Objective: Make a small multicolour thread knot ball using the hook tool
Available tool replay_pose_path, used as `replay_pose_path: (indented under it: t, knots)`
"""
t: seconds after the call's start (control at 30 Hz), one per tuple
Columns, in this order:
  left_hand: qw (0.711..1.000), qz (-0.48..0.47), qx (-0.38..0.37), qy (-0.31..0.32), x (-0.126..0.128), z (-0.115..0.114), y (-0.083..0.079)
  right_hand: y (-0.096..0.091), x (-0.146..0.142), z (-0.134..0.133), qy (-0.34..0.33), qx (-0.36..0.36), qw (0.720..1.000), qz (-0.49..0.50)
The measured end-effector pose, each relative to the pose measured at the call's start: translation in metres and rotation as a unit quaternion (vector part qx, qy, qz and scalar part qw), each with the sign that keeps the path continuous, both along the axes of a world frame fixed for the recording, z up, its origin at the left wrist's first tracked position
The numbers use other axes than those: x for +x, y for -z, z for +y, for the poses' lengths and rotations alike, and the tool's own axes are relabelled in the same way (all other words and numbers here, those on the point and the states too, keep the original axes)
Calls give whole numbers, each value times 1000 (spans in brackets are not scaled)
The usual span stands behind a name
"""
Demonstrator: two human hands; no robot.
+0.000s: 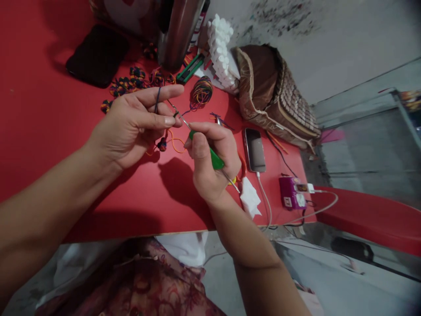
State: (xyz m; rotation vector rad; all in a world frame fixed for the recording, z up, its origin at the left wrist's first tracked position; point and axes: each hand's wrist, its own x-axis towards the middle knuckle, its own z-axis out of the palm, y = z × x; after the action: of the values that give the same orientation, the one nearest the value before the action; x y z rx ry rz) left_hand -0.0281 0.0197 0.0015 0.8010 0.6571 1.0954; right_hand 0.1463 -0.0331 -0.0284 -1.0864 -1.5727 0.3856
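Observation:
My right hand (217, 160) is closed round the green handle of a crochet hook (215, 159), whose thin metal shaft points up and left toward my other hand. Between the thumb and fingers of my left hand (131, 118) is pinched a small piece of dark yarn (176, 115), with the hook's tip at it. A dark blue strand loops round the raised index finger. Below hangs a small multicoloured crocheted piece (162, 144) with an orange strand. The ball of multicoloured yarn (201, 91) lies just beyond my hands, a strand running from it toward them.
Crocheted pieces (126, 83) lie behind my left hand, near a dark phone-like slab (98, 56). A green cutter (190, 69), a metal flask (179, 35) and a brown bag (272, 87) stand farther back. To the right are a charging phone (254, 150) and a purple box (292, 193).

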Motion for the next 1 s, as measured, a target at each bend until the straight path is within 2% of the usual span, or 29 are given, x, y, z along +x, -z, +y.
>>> replay_pose_path:
  t: [0.2,0.33,0.47,0.6,0.7,0.8,1.0]
  knots:
    - [999,7,-9,36,-9,5,-3,-8,2,0,-21,9,999,25]
    - [999,9,-21,31,-14,7,-6,-13,3,-1,-41,17,999,25]
    - [996,24,-77,40,-14,7,-11,-18,6,-1,-49,-1,998,25]
    - [993,4,-115,28,-10,5,-14,-20,7,1,-97,-34,991,83]
    - [996,2,-90,29,-8,3,-12,-16,8,5,-118,-56,985,111]
    - [999,24,-35,35,-5,2,-10,-9,7,9,-110,-63,985,119]
    - [999,4,29,-27,6,-5,-12,-5,3,13,-103,-56,979,168]
